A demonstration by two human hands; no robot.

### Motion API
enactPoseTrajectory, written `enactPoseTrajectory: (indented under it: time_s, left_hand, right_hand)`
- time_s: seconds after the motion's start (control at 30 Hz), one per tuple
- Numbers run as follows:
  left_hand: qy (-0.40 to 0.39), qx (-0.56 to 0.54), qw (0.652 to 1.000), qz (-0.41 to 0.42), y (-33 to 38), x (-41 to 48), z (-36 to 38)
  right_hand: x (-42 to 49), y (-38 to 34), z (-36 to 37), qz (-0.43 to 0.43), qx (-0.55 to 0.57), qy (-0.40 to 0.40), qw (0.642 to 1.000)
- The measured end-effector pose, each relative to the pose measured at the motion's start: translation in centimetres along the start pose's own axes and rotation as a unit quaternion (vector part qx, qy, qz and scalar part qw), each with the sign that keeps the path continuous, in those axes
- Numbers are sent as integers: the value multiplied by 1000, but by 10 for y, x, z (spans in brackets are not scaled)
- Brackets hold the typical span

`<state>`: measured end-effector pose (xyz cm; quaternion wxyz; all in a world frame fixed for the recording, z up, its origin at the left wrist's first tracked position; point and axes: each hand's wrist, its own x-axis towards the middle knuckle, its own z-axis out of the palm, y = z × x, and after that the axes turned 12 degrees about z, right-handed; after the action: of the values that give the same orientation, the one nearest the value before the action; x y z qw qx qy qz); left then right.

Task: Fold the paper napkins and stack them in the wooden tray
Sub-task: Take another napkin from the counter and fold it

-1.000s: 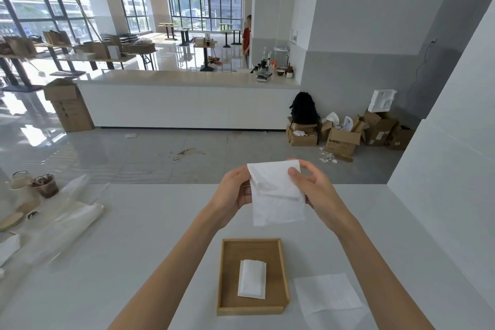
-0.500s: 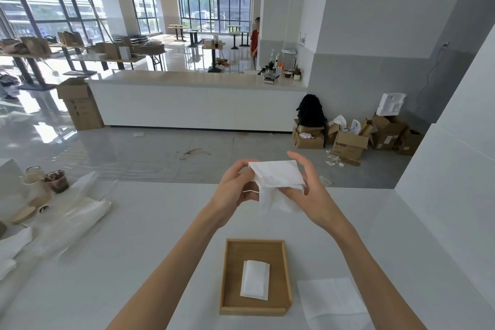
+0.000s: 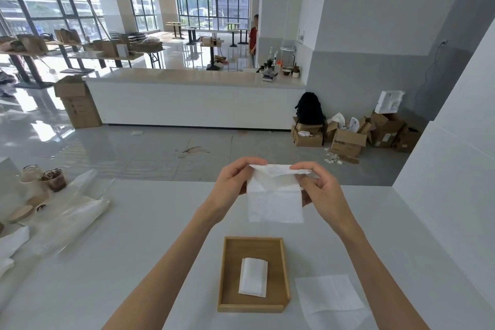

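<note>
A white paper napkin [image 3: 274, 199] hangs in the air above the white table, its top edge pinched between my left hand [image 3: 234, 179] and my right hand [image 3: 321, 187]. The top is folded over toward me and the lower part hangs flat. Below it on the table sits the wooden tray [image 3: 285, 270], with one folded napkin [image 3: 253, 277] lying in its middle. An unfolded napkin [image 3: 330, 297] lies flat on the table just right of the tray.
At the table's left edge lie a clear plastic bag [image 3: 69, 211], two cups [image 3: 48, 182], lids and more white napkins [image 3: 10, 244]. A white wall panel [image 3: 455, 195] borders the table on the right. A person stands far back by the pillar.
My hands have spread apart along the napkin's top edge. The napkin, bunched half a second ago, now hangs open and wider below them.
</note>
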<state>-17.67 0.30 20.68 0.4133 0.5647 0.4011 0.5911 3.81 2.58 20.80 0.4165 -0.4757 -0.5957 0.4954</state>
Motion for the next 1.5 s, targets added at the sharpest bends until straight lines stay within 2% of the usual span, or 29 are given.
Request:
enactPoseTrajectory:
  time_s: [0.13, 0.3, 0.43, 0.53, 0.63, 0.7, 0.87, 1.03, 1.17, 1.3, 1.4, 1.5]
  left_hand:
    - [-8, -8, 1000, -4, -2, -1, 2]
    - [-6, -15, 1000, -4, -5, 0, 3]
    - [-2, -24, 1000, -16, -7, 1, 2]
    - [-9, -45, 997, -69, -9, 2, 2]
    - [-7, 12, 993, -119, -15, -3, 5]
    - [18, 49, 989, -139, -25, -6, 7]
    - [51, 51, 984, -160, -38, -15, 7]
    - [58, 1, 991, -121, -35, -18, 6]
    - [19, -35, 993, -110, -27, -17, -1]
    - [-48, -24, 994, -96, -25, -16, -11]
    - [-49, -54, 995, -69, -23, -15, -15]
    - [-35, -77, 995, -49, -22, -13, -15]
  right_hand:
    - [-3, -2, -2, -31, 5, -12, 999]
    - [-3, 0, -5, -29, -1, -48, 998]
    - [-2, 2, -4, 45, 39, -87, 994]
    - [2, 5, 0, 122, 67, -108, 984]
    - [9, 12, 2, 218, 157, -150, 951]
    - [14, 18, 4, 238, 161, -152, 946]
    - [18, 28, 15, 220, 119, -81, 965]
    - [13, 31, 21, 245, 158, -153, 944]
    - [18, 32, 19, 234, 176, -94, 952]
    - [22, 26, 8, 196, 162, -97, 962]
    - [20, 20, 1, 152, 173, -114, 966]
    - [16, 15, 1, 96, 162, -92, 978]
